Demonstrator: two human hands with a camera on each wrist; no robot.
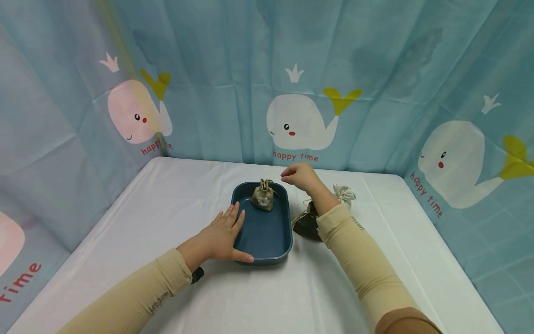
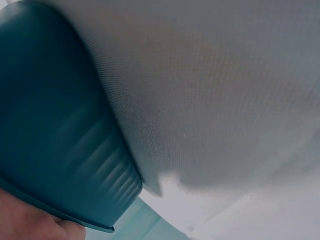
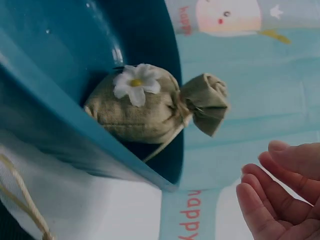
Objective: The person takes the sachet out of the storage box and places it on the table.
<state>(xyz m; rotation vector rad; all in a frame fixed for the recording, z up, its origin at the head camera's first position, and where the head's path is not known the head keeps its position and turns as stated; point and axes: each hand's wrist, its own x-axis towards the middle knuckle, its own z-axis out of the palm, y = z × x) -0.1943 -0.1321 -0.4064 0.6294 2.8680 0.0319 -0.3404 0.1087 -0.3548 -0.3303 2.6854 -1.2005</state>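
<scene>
A tan drawstring pouch (image 1: 263, 198) with a white flower leans in the far end of a blue rectangular tub (image 1: 263, 260). The right wrist view shows the same pouch (image 3: 135, 112), its gathered neck rising above the rim. My left hand (image 1: 221, 235) rests on the tub's left rim, fingers spread. In the left wrist view, part of that hand (image 2: 35, 222) touches the rim. My right hand (image 1: 301, 177) hovers past the tub's far right corner. In the right wrist view its fingers (image 3: 257, 200) are loosely bent, apart from the pouch, with nothing held.
Right of the tub lies a dark pouch (image 1: 306, 227) with a tan cord, partly hidden by my right forearm. A whitish pouch (image 1: 344, 195) stands behind that arm. A white cloth (image 1: 200, 185) covers the table, and a whale-print curtain (image 1: 217, 116) hangs around its far sides.
</scene>
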